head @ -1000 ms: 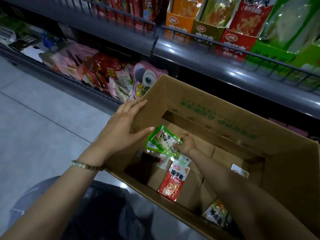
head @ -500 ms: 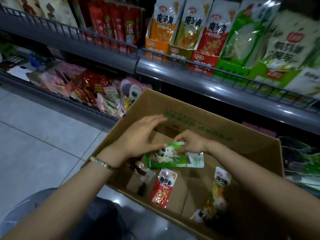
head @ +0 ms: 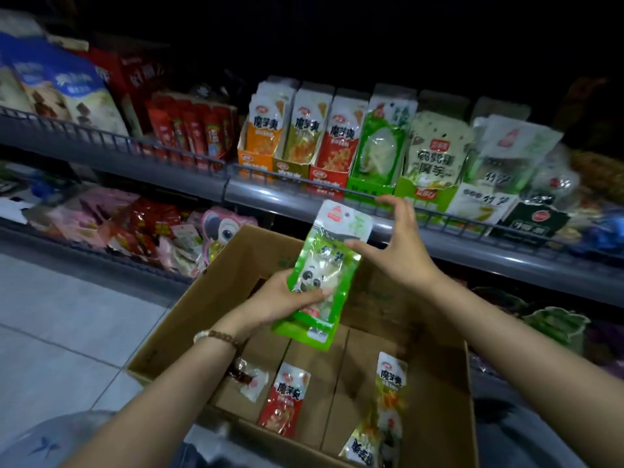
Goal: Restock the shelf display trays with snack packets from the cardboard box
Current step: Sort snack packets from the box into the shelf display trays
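Above the cardboard box (head: 182, 319), the green panda packets (head: 324, 265) are gripped low by the left hand (head: 280, 298); the right hand (head: 395, 251) is held open, thumb at their edge; light, limp, slick film is judged best pinched at the sealed top; shelf display trays (head: 369, 189) stand beyond.

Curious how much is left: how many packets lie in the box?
4: brown packet at the left, red packet beside it, yellow packet at the right, upside-down packet just below it. More may be hidden.
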`<state>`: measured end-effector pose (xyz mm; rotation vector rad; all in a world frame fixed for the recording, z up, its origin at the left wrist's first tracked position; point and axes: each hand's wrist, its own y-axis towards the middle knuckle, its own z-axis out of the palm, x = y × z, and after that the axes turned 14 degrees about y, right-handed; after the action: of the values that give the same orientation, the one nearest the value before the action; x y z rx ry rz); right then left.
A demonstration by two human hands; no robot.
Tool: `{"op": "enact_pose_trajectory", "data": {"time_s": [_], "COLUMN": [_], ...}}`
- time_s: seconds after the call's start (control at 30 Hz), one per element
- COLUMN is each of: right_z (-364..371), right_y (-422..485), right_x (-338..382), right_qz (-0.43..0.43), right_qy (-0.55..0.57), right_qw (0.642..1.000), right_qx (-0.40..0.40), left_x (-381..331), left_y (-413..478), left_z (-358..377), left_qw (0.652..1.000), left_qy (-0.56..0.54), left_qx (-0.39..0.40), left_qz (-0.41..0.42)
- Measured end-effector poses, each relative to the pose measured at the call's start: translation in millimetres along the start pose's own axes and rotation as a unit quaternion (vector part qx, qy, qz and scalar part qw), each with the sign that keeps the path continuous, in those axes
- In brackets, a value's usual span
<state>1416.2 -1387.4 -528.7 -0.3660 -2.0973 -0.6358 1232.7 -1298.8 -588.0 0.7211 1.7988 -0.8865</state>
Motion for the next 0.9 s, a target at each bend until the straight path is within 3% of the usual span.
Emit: {"op": "enact_pose_trajectory", "data": {"time_s": [0.07, 0.13, 0.2, 0.37, 0.47, 0.63, 0.9], "right_z": [2, 4, 4, -23, -46, -87, -194], "right_y": [-10, -20, -29, -37, -39, -43, 21], "right_x": [4, 7, 5, -2, -10, -26, 2], "right_qz": [0.124, 0.245, 0.284, 0.26, 0.274, 0.265, 0.064], "right_qy": [0.121, 0.237, 0.296, 0.367, 0.351, 0.33, 0.207], "right_qw": [0.985, 0.94, 0.912, 0.893, 0.895, 0.906, 0.964], "right_qx": [-0.023, 0.005, 0.024, 0.005, 0.009, -0.033, -0.153], "left_x": [-15, -28, -38, -64, -78, -93, -127], "left_y": [3, 6, 8, 12, 15, 32, 62], "left_z": [8, 17, 28, 52, 66, 75, 76], "left_qw": [0.996, 0.991, 0.986, 0.986, 0.986, 0.984, 0.984], "left_qy": [-0.018, -0.026, -0.015, -0.006, -0.006, -0.027, -0.013], "left_qx": [-0.076, -0.118, -0.142, -0.117, -0.1, -0.138, -0.149], "left_qz": [0.034, 0.061, 0.088, 0.116, 0.132, 0.106, 0.1]}}
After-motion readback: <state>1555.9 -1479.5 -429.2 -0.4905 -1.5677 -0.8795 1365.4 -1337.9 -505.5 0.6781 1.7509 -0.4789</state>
